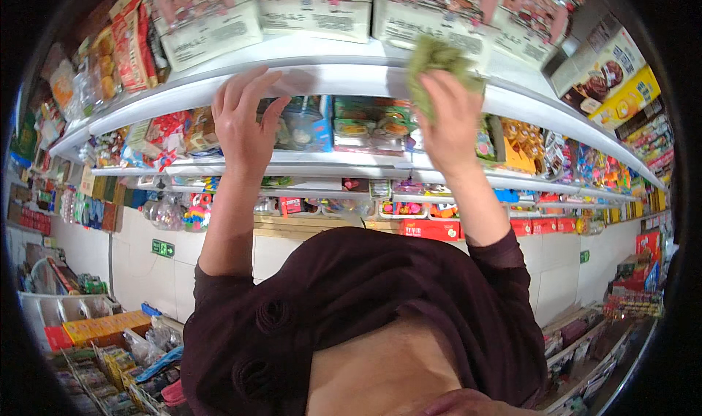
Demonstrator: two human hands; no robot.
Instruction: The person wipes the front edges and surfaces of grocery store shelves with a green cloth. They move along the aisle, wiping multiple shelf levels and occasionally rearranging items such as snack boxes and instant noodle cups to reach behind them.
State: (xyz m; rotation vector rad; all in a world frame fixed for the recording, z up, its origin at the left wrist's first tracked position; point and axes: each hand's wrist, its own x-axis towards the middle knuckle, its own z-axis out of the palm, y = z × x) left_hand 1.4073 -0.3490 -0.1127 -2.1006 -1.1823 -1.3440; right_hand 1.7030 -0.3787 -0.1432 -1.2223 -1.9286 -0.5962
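My right hand (451, 122) holds a crumpled green cloth (439, 67) against the front edge of a white shelf (340, 78), right of centre. The cloth hangs partly over the fingers and looks slightly blurred. At the same shelf edge, left of centre, my left hand (247, 114) is raised with its fingers spread and nothing in it; whether its fingertips touch the edge cannot be told. White and pink printed boxes (315, 18) stand in a row on this shelf, just behind the cloth and hands.
Lower shelves carry packaged goods (373, 125), bagged sweets (521, 136) and red boxes (430, 229). Snack bags (131, 45) stand at the upper left, a yellow box (625, 100) at the right. Behind me are a tiled floor (142, 273) and more racks (581, 361).
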